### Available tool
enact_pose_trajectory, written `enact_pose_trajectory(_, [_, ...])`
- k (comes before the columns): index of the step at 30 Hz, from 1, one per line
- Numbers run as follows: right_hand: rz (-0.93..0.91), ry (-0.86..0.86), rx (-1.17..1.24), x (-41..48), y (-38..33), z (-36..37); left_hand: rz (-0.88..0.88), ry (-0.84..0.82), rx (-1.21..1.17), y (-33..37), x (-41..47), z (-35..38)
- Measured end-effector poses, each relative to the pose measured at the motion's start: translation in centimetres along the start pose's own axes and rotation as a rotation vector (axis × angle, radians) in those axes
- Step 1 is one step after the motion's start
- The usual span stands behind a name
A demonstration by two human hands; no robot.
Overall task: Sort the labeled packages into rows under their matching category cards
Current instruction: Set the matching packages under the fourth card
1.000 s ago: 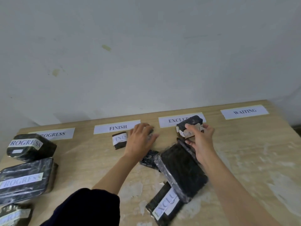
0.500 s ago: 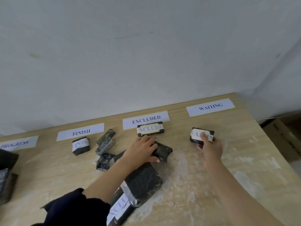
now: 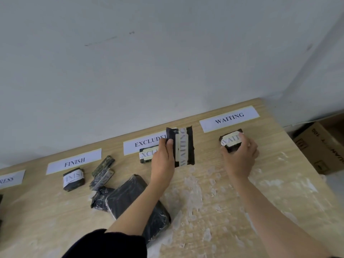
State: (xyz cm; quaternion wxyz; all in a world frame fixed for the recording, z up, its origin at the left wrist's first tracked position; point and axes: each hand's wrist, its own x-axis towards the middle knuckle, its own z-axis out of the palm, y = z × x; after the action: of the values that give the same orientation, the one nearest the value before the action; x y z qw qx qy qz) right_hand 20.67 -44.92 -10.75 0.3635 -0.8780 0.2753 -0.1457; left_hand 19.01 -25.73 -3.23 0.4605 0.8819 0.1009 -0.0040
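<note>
Category cards lie along the table's back edge: FINISH card (image 3: pixel 74 160), EXCLUDED card (image 3: pixel 147 143), WAITING card (image 3: pixel 229 118). My left hand (image 3: pixel 162 161) holds a flat black package labeled WAITING (image 3: pixel 183 147) upright, lifted in front of the EXCLUDED card. My right hand (image 3: pixel 240 155) rests on a small black WAITING package (image 3: pixel 230 140) lying on the table just below the WAITING card. A small EXCLUDED package (image 3: pixel 148 155) sits under its card, partly hidden by my left hand. A FINISH package (image 3: pixel 73 180) sits under the FINISH card.
Two thin dark packages (image 3: pixel 102 172) lie right of the FINISH package. A large black package (image 3: pixel 130 196) and a crumpled one (image 3: pixel 98 200) lie under my left forearm. A cardboard box (image 3: pixel 322 146) stands beyond the table's right edge. The wall is close behind.
My left hand has picked the flat WAITING package out of the pile and raised it. My right hand has carried the small WAITING package back, closer under the WAITING card.
</note>
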Motion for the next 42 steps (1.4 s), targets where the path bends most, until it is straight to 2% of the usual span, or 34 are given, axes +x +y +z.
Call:
enact_pose_trajectory(2, [-0.019,0.019,0.019,1.0,0.2,0.3,-0.120,0.024,-0.184,0.0,0.2,0.9])
enact_pose_trajectory(4, [-0.014,0.008,0.047,2.4,0.0,0.3,-0.237,-0.020,-0.378,-0.6,0.3,1.8])
enact_pose_trajectory(7, [0.012,0.044,-0.048,3.6,-1.1,-0.3,-0.354,-0.118,-0.527,-0.9,0.1,1.9])
enact_pose_trajectory(9, [-0.062,0.096,0.021,3.2,-2.1,-0.8,-0.389,-0.189,-0.579,-0.7,0.1,1.6])
enact_pose_trajectory(11, [-0.114,-0.032,0.275,1.7,-3.4,-1.5,-0.392,-0.254,-0.580,-0.8,0.3,1.3])
enact_pose_trajectory(14, [-0.082,-0.425,0.389,-1.4,-4.5,-2.0,-0.428,-0.340,-0.619,-0.6,0.1,1.2])
enact_pose_trajectory(16, [0.080,-0.615,0.562,-3.0,-4.1,-2.1,-0.382,-0.386,-0.555,-0.3,-0.4,1.2])
enact_pose_trajectory(17, [0.207,-0.646,0.689,-3.7,-3.7,-2.3,-0.315,-0.400,-0.439,-0.4,-0.6,1.2])
enact_pose_trajectory(18, [0.320,-0.617,0.788,-4.3,-3.1,-2.4,-0.221,-0.402,-0.274,-0.6,-0.8,1.1])
enact_pose_trajectory(20, [0.488,-0.415,0.852,-5.5,-1.8,-2.8,-0.044,-0.347,0.081,-1.7,-1.1,1.0])
enact_pose_trajectory(23, [0.554,-0.085,0.702,-6.5,0.1,-3.3,0.028,-0.173,0.342,-3.3,-2.1,-0.1])
enact_pose_trajectory(25, [0.445,0.004,0.458,-6.6,0.7,-3.3,0.075,-0.095,0.481,-4.6,-3.0,-1.2])
enact_pose_trajectory(28, [0.147,0.068,0.035,-7.2,1.0,-3.1,0.136,0.016,0.649,-6.8,-4.5,-3.1])
enact_pose_trajectory(30, [-0.105,0.010,-0.097,-8.3,1.4,-2.7,0.146,0.095,0.744,-8.2,-5.3,-4.4])
enact_pose_trajectory(32, [-0.248,-0.066,-0.185,-9.1,2.5,-1.9,0.085,0.141,0.795,-9.3,-5.7,-5.4])
enact_pose_trajectory(35, [-0.277,-0.090,-0.220,-9.2,4.0,-1.2,-0.043,0.133,0.732,-10.2,-6.2,-6.4])
enact_pose_trajectory(38, [-0.226,-0.040,-0.228,-8.3,4.2,-0.9,-0.043,0.152,0.610,-10.4,-6.8,-6.9])
enact_pose_trajectory(42, [-0.186,-0.001,-0.292,-6.0,3.8,-0.5,-0.068,0.151,0.589,-10.9,-6.9,-7.6])
